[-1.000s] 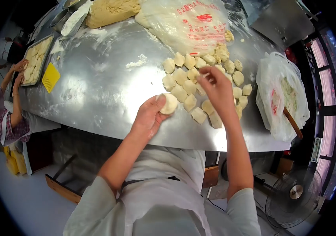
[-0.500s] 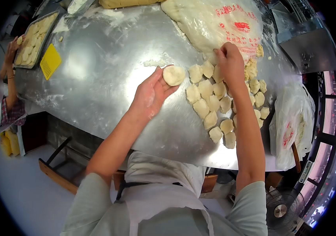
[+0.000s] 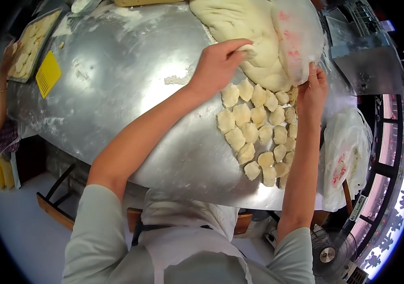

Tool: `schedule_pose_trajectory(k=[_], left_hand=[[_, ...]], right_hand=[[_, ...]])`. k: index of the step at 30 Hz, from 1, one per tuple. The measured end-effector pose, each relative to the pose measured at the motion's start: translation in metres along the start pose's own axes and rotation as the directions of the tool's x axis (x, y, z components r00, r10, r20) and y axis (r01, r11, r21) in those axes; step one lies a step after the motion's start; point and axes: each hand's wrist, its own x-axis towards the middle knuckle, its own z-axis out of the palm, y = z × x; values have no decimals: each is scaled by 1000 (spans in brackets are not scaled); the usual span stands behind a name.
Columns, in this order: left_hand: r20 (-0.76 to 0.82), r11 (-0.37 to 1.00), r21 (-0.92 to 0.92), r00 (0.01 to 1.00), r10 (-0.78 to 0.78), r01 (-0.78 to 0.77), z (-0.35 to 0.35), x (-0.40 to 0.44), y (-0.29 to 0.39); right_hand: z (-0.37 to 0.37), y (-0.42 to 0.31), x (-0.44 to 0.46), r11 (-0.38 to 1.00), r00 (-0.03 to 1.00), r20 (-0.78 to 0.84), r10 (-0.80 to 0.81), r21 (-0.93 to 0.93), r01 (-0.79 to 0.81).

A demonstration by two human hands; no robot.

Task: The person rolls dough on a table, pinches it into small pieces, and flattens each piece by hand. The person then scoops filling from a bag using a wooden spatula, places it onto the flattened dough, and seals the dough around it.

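Note:
My left hand [image 3: 217, 68] reaches over the near edge of the large dough mass [image 3: 240, 28]. Its fingers are closed on a pale piece of dough [image 3: 246, 51], seen nearly edge-on against the mass. To the right, my right hand [image 3: 311, 87] pinches the near edge of a clear plastic sheet with red print [image 3: 299, 38]. This sheet is folded back, lying over only the right part of the large dough. Between my arms, several small dough pieces [image 3: 249, 132] lie in loose rows on the metal table [image 3: 117, 71]; my right forearm hides some.
At the far left, another person's hand [image 3: 10, 54] is beside a tray of dough pieces [image 3: 47, 22]. A yellow scraper [image 3: 48, 74] lies near that tray. A plastic bag [image 3: 346, 156] hangs at the right table edge, above a fan [image 3: 327, 254].
My left hand has moved right and up to the large dough, turning the disc it held out of plain view. My right hand has drawn the plastic sheet back to the right, uncovering the dough.

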Motion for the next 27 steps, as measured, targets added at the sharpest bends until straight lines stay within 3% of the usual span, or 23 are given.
schedule_pose_trajectory(k=[1,2,4,5,8,11,13,14,17,18,20,21,24,26,27], left_hand=[[-29,999,18,998,50,-49,12,9,-4],[-88,954,124,954,285,-274,23,21,-9],[-123,691,356,702,702,-629,39,47,-30],[-36,540,506,609,792,-673,42,60,-40],[281,298,670,604,745,-680,51,64,-53],[384,368,632,688,615,-682,50,71,-52],[393,756,456,869,301,-469,31,70,-21],[422,889,357,898,121,-288,21,65,-5],[5,995,61,997,80,-80,-1,35,4],[-42,990,90,993,112,-108,-7,25,-3],[-147,976,148,973,179,-158,-15,7,-17],[-129,934,235,944,303,-268,-12,-1,-14],[-20,712,463,797,604,-527,-9,-9,1],[79,532,569,686,723,-627,-3,1,12],[201,528,573,731,652,-627,-3,11,2]], right_hand=[[1,0,-2,1000,1000,8,-7,7,7],[3,0,-4,1000,1000,-8,-10,-3,10],[4,3,-8,1000,999,-42,-14,-22,13],[4,4,-11,999,999,-32,-5,-33,4],[5,7,-17,994,1000,12,9,-110,-8],[14,11,-23,966,996,88,15,-257,8],[24,11,-27,950,994,108,27,-312,8],[27,12,-28,941,992,119,37,-340,5],[28,23,-27,902,991,95,-96,-412,127],[28,26,-28,872,983,93,-159,-453,185],[36,27,-34,855,975,182,-129,-477,203],[37,33,-36,806,954,247,-172,-521,280],[48,43,-33,291,751,510,-419,-708,643],[52,43,-33,271,773,530,-348,-732,624],[54,43,-34,234,779,537,-324,-753,615]])
